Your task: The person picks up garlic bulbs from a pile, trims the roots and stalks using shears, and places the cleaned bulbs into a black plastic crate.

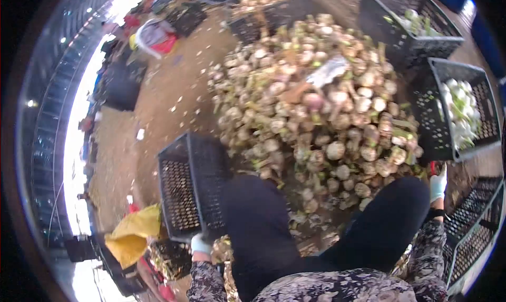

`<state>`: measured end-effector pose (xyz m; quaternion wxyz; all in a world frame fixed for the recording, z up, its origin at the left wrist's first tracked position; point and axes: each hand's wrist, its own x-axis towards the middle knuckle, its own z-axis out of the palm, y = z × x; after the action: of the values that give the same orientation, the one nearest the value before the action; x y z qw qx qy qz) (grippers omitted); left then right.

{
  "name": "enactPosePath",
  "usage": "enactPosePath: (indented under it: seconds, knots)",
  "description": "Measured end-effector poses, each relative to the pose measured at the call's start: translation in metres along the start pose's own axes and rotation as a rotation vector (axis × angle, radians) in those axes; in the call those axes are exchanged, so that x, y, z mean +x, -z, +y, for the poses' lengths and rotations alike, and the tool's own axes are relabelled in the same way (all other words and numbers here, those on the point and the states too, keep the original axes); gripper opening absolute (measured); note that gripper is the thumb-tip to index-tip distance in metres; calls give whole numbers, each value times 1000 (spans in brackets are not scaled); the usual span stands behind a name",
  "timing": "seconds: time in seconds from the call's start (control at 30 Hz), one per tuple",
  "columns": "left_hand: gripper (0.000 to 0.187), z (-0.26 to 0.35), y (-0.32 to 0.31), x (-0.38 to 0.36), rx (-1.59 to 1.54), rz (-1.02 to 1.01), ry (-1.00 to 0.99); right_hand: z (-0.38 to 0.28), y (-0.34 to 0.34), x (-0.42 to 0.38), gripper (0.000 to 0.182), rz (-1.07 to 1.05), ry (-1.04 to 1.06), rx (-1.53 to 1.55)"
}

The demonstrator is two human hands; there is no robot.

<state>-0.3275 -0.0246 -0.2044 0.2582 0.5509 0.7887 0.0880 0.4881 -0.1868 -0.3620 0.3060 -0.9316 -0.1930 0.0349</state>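
Observation:
My left hand [201, 245], in a pale glove, is at the lower edge of a black plastic crate [211, 170] that stands beside my left knee; its fingers are too small to make out. My right hand [438, 186], in a pale glove, is beyond my right knee, closed on a tool with red handles [433, 168]. A large heap of garlic bulbs [335, 150] with stalks lies in front of my knees. A piece of silvery sheet [328, 72] rests on top of the heap.
Black crates with whitish-green produce [461, 112] stand at the right, and another crate [474, 223] is by my right arm. A yellow sack [134, 236] lies at the lower left. At the upper left, a person in grey and red [156, 36] is bent over.

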Motion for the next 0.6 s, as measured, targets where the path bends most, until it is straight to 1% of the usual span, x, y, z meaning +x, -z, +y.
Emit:
enactPosePath:
  seconds: [0.03,0.07,0.1,0.13,0.17,0.2,0.23,0.27,0.3,0.33,0.37,0.4,0.43,0.47,0.5,0.53,0.57,0.6]
  knots:
    - [15,0,4,0,340,-48,-187,9,-12,11,49,-23,26,20]
    - [24,-24,-18,12,-103,-32,-56,15,-25,19,48,-113,-44,140]
    - [21,-11,-32,16,-747,-95,239,26,-33,29,46,-196,-117,250]
    - [23,3,-46,21,-1381,44,571,49,-44,47,43,-183,-103,278]
    - [25,-11,-60,15,-1300,0,573,72,-52,53,41,-162,-98,295]
    - [26,25,-59,-6,-1218,-80,560,74,-54,49,35,-129,-41,325]
    - [27,66,-58,-26,-1134,-158,540,-17,-10,4,31,-47,-85,176]
    - [27,42,-69,-20,-1258,-323,542,-40,13,-13,30,52,-6,80]
    - [27,-5,-83,-15,-1074,-332,186,-68,39,-32,28,-20,-93,187]
    - [26,33,-58,-31,-1096,-394,333,-39,43,-35,27,7,-7,276]
    - [26,74,-32,-47,-1116,-449,485,-51,65,-58,24,4,-37,524]
    - [25,70,-7,-40,-888,-339,221,-51,85,-79,19,-53,-47,665]
    - [26,65,19,-33,-554,-165,-10,-50,109,-101,18,-46,-72,657]
    - [28,60,44,-26,-250,49,-156,-46,127,-121,17,-47,-95,656]
    - [29,126,65,-49,-376,219,-135,-32,137,-140,15,-26,-160,716]
    - [30,138,78,-38,-422,317,-503,-21,147,-160,15,-2,-222,778]
    - [31,183,81,-40,-660,293,-529,-34,158,-181,16,42,-248,720]
    - [34,224,76,-56,-317,346,-885,-28,166,-197,16,61,-254,716]
